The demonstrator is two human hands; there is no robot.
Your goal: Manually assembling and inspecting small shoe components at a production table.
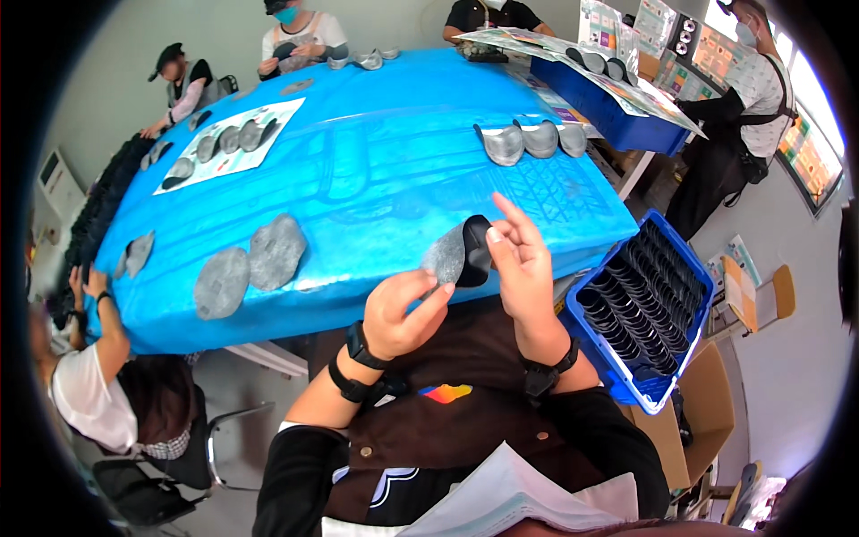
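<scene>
In front of me, over the table's near edge, I hold a curved pad, speckled grey on one face and glossy black on the other. My left hand pinches its left lower edge between thumb and fingers. At the upper right rim, the thumb and bent fingers of my right hand grip the black side, while its forefinger points up. Two grey oval pads lie flat to the left of my hands. Beyond my right hand, a row of three curved grey pads rests on the table.
A blue sheet covers the table. To my right stands a blue crate filled with rows of black curved pieces, above a cardboard box. More pads lie on a white sheet. Several people work around the table, one close at left.
</scene>
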